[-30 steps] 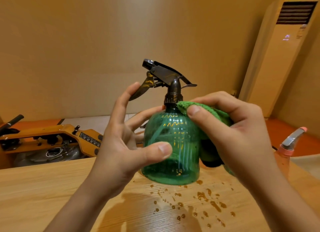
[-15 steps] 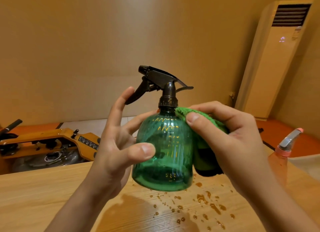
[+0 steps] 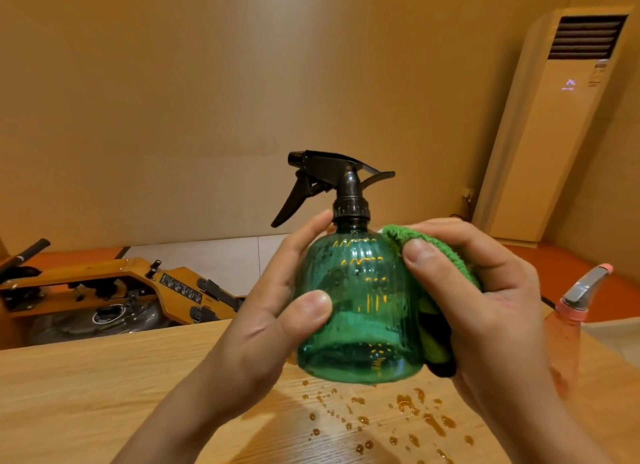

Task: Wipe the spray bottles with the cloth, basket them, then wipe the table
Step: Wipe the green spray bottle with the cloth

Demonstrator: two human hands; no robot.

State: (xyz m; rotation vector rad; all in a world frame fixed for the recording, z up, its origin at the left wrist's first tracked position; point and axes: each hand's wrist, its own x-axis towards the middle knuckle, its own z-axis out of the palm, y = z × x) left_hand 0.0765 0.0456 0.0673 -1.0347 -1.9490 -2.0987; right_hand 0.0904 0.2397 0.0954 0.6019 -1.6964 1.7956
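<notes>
Green bottle point(image 3: 360, 290): 1, left hand point(image 3: 273, 311) grips | cloth point(image 3: 448, 254): 1, right hand point(image 3: 491, 311) clutches | pink bottle point(image 3: 568, 332): 1

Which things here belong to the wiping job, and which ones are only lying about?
Job: green spray bottle, gripped by the left hand; green cloth, pressed on it by the right hand; pink spray bottle; table with droplets.
Lying about: yellow machine behind the table; standing air conditioner.

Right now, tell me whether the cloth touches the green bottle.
Touching. The head view shows the right hand pressing the cloth against the green bottle, with no gap; the left hand grips its other side.
</notes>
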